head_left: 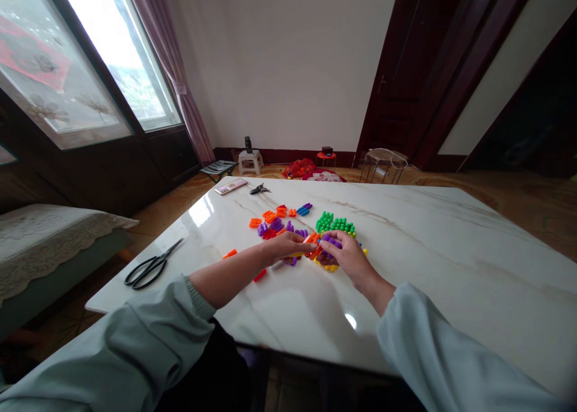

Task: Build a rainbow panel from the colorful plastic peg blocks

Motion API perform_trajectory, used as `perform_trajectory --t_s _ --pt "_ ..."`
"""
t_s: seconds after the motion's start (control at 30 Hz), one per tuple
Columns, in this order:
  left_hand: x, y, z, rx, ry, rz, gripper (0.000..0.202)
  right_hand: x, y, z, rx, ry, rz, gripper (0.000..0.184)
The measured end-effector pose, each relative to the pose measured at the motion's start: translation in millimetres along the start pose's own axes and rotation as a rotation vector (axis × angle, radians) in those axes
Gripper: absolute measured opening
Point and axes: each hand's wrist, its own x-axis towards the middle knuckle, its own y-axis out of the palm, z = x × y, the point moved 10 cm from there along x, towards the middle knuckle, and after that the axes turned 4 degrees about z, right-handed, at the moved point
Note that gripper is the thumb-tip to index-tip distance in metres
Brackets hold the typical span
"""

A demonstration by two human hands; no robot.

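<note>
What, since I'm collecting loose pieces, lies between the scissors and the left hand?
The head view shows an orange piece lying on the tabletop between the scissors and left hand.

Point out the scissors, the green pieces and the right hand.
Scissors (161, 260): head view, at the pivot.
Green pieces (325, 222): head view, left cluster's middle.
Right hand (351, 256): head view, back of the hand.
</note>
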Motion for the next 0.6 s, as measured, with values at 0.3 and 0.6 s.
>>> perform_trajectory --t_s 0.3,0.6 --pt "3 -8.3 4 0.264 0.041 0.005 0.043 2 -34 13 -0.078 -0.076 -0.239 0.029" --pt "10 -52.7 32 0.498 -0.131 -0.233 0.046 0 13 -44 -0.648 0.142 0.324 0.020"
